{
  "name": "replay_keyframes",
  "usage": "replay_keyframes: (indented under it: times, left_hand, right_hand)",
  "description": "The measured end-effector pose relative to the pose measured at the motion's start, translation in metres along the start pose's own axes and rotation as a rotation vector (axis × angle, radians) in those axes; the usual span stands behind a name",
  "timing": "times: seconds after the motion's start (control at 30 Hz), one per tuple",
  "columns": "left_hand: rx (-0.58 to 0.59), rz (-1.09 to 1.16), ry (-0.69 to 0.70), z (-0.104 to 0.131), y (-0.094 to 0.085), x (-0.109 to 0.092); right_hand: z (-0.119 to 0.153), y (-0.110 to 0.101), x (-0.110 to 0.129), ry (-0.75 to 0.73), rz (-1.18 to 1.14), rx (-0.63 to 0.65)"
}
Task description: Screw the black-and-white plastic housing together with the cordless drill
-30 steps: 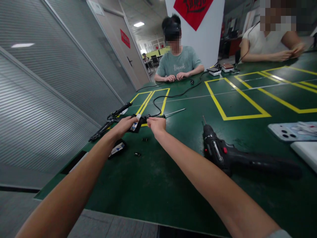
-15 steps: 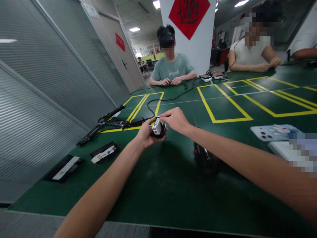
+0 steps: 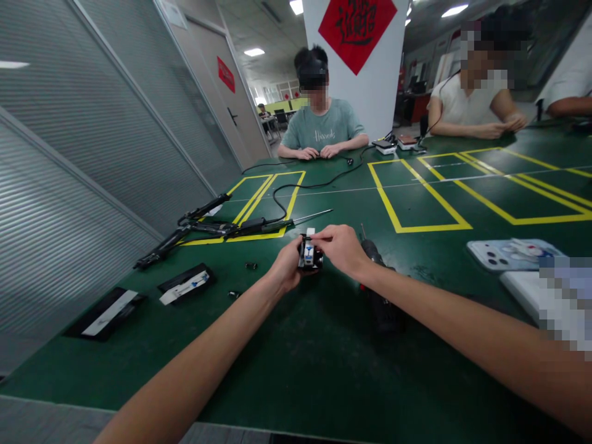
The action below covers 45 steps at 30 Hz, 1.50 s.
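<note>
A small black-and-white part (image 3: 309, 251) with blue marks is in my left hand (image 3: 287, 266), fingers wrapped around its left side and underside. From the right, my right hand (image 3: 341, 248) pinches the upper edge of the same part with thumb and forefinger. What kind of part it is, I cannot tell. Beyond my hands lies a screwdriver (image 3: 312, 217) with a thin metal shaft. Under my right forearm sits a black power drill (image 3: 382, 290), partly covered. Two small dark pieces (image 3: 251, 266) rest left of my left hand.
Two black plates with white strips (image 3: 187, 286) lie at the left. Behind them is a folded black stand (image 3: 203, 228) with a cable. A phone (image 3: 513, 253) and a white box (image 3: 522, 293) are at right. Yellow tape marks the green table (image 3: 296, 370). Two people sit opposite.
Both hands have shifted slightly right and nearer to me, and the part has turned between them. The screwdriver's shaft and the small dark pieces now show.
</note>
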<state>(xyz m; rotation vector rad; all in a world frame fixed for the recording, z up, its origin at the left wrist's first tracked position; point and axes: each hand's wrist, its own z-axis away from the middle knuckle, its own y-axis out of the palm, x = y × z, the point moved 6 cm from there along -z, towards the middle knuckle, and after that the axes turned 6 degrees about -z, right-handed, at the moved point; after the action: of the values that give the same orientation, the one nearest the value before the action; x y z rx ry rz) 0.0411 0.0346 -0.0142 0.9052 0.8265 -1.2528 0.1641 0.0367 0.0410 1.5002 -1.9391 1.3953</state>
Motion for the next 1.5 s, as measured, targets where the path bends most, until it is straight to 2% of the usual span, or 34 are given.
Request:
replay_keyframes:
  times: [0.07,0.23,0.3,0.67,0.9,1.13,1.3,1.5]
  left_hand:
    - [0.017,0.011,-0.013,0.002,0.001,0.0]
    - [0.177,0.019,-0.04,0.009,0.007,-0.004]
    - [0.207,0.021,-0.043,0.012,0.007,-0.005]
    - [0.189,-0.012,0.036,0.015,0.008,-0.004]
    - [0.265,-0.012,0.164,0.016,0.011,0.003]
    - [0.332,-0.098,0.305,0.025,0.024,0.005]
    - [0.367,-0.22,0.417,0.028,0.023,0.004]
    - [0.411,-0.305,0.478,0.028,0.025,0.002]
  right_hand:
    - [0.001,-0.002,0.003,-0.016,0.021,0.001]
    - [0.007,-0.006,0.011,-0.065,0.064,0.026]
    - [0.008,-0.006,0.012,-0.089,0.079,0.036]
    - [0.014,-0.003,0.017,-0.176,0.134,0.11]
    - [0.026,-0.018,0.019,-0.064,0.027,0.054]
    - [0.049,-0.032,-0.003,0.123,-0.182,0.102]
    - [0.054,-0.035,-0.006,0.215,-0.236,0.13]
    - [0.058,-0.031,0.001,0.242,-0.202,0.13]
